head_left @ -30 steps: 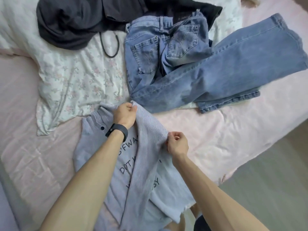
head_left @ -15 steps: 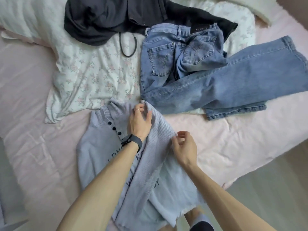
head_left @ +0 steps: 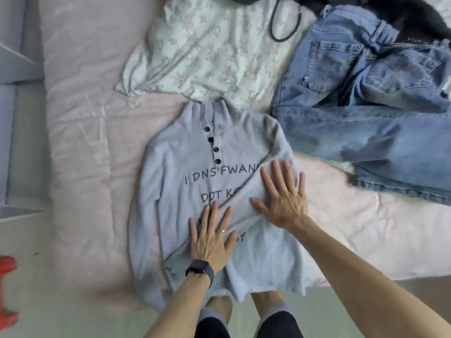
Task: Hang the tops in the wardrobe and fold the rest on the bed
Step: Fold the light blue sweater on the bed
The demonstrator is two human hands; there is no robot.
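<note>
Hanging just over the near edge of the bed (head_left: 80,142), the raw hem of a pale blue knit sweater (head_left: 180,154) is seen above the person's knees. The sweater is laid front up on the pink sheet, with its collar pointing far. One sleeve (head_left: 246,198) is folded slantwise across the chest, so that part of the dark printed lettering is hidden.

The left hand (head_left: 210,237) is laid flat on the lower end of that sleeve, fingers spread, and nothing is pinched. A dark watch (head_left: 200,269) is worn on its wrist and a ring (head_left: 222,230) on one finger. The right hand (head_left: 283,201) is pressed flat on the upper part of the sleeve, fingers likewise spread.

Four dark buttons (head_left: 212,147) are set down the placket below a ribbed stand collar. The other sleeve is laid straight along the left side of the body.

A wide stretch of wrinkled pink sheet is found left of the sweater; to the right, a narrower band is bounded by blue jeans (head_left: 366,113), which are crumpled just beside the shoulder. The collar is touched by a white floral cloth (head_left: 210,52). Farther off, a black cord loop (head_left: 285,28) and a dark garment (head_left: 390,11) are seen.
</note>
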